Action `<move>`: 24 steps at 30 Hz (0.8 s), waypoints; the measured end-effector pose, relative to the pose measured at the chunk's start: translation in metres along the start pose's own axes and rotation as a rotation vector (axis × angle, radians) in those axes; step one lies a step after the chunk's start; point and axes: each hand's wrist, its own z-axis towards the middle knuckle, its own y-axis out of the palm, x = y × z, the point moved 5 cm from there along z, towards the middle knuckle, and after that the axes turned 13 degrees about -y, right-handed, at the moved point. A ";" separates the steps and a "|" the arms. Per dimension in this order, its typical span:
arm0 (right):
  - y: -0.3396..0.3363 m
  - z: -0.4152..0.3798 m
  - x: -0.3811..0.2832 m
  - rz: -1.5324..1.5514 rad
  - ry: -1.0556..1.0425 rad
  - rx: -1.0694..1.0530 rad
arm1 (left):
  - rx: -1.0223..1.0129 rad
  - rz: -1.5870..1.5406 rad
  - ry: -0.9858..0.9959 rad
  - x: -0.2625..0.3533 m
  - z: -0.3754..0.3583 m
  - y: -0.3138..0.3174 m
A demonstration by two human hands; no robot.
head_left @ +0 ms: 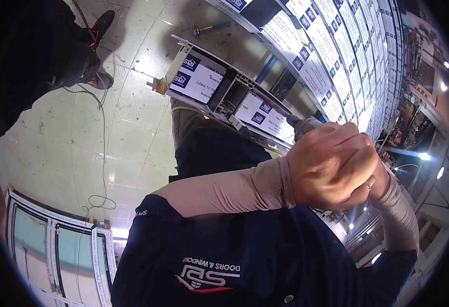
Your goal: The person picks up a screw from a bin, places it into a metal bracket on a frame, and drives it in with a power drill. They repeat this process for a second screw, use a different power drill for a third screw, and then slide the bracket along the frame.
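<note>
Nearest to the camera, a navy shirt [265,245] is seen, marked upside down with a "Doors & Windows" logo. Beyond it the left hand [332,166] is held in front of the right hand [381,180], both wrists being covered by beige sleeves. The left fingers are folded tightly together and appear clamped about the rear of a grey tool [307,126], most of which is hidden. The right hand is largely covered by the left; what is gripped by it cannot be told.

The nose of the tool is held at the right end of a frame piece [268,115], which is wrapped in printed white film and laid slantwise over a knee [183,120]. Along its middle, a dark gap is shown between two filmed lengths; at its left end a small brown piece [159,85] is seen.

Farther out, a green-handled hand tool [218,26] is left on the tiled floor [137,130], near a large stack of filmed profiles [332,59]. On the left side of the floor, a cable [104,148] is trailed between another person's legs [55,61] and some panelled frames [53,245].
</note>
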 end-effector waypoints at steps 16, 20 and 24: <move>0.000 -0.003 0.004 0.027 -0.078 -0.001 | -0.005 0.005 -0.013 -0.001 0.004 -0.003; 0.000 -0.003 0.006 0.003 -0.081 -0.002 | 0.005 -0.012 -0.016 -0.002 0.004 -0.002; -0.001 -0.002 0.004 -0.016 -0.066 0.070 | -0.017 0.006 -0.022 -0.001 0.005 -0.003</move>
